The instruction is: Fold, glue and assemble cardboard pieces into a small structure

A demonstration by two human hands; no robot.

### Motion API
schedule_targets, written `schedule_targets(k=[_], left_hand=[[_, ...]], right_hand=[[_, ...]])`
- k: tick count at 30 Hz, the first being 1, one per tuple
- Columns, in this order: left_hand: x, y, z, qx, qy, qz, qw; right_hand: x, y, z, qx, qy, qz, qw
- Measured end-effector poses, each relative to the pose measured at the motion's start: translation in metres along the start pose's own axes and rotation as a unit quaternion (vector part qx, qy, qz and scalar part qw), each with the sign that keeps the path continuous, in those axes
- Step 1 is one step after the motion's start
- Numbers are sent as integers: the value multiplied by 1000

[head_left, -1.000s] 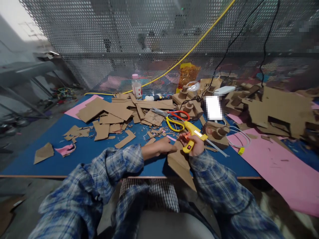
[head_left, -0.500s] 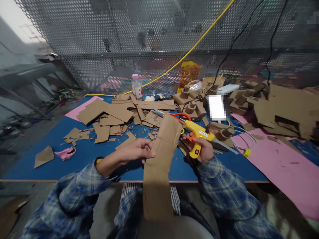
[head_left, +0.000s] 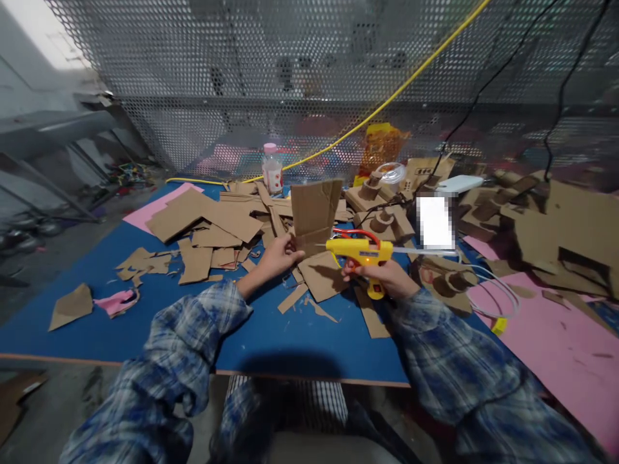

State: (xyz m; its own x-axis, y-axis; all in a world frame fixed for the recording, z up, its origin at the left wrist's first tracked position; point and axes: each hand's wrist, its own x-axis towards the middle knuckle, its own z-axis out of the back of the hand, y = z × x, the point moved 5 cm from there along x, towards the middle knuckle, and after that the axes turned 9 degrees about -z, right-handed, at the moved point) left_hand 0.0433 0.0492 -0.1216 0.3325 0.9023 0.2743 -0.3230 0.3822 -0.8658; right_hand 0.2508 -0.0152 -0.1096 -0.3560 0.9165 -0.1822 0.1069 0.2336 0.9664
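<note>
Mid-frame, the left hand (head_left: 279, 259) pinches upright cardboard (head_left: 315, 209) at its lower left edge; right of centre, the right hand (head_left: 391, 278) grips a yellow glue gun (head_left: 360, 250), nozzle (head_left: 321, 245) near the cardboard's lower end. Steady cardboard and fingers clear of the nozzle should help.

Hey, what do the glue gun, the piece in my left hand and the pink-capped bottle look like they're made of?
Glue gun: probably hard plastic, fairly smooth, judging by its evenly yellow, molded-looking body.
Creased piece: cardboard, matte, from its flat brown face and the fold line across it.
Bottle: likely clear plastic, given its see-through-looking sides, though glass isn't ruled out.
</note>
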Motion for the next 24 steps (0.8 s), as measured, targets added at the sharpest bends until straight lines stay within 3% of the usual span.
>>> schedule_targets(k=[4,7,12,24], left_hand=[[-5,-2,2,50,27,-9,998],[-11,-5,3,75,73,-23,994],[-19,1,7,54,93,26,994],[-21,6,2,146,70,31,986]], right_hand=[[6,-35,7,-44,17,-56,997],[3,-48,6,-65,42,-76,994],[-5,-50,-4,-56,92,-91,990],[-1,-56,-9,-69,81,-112,988]])
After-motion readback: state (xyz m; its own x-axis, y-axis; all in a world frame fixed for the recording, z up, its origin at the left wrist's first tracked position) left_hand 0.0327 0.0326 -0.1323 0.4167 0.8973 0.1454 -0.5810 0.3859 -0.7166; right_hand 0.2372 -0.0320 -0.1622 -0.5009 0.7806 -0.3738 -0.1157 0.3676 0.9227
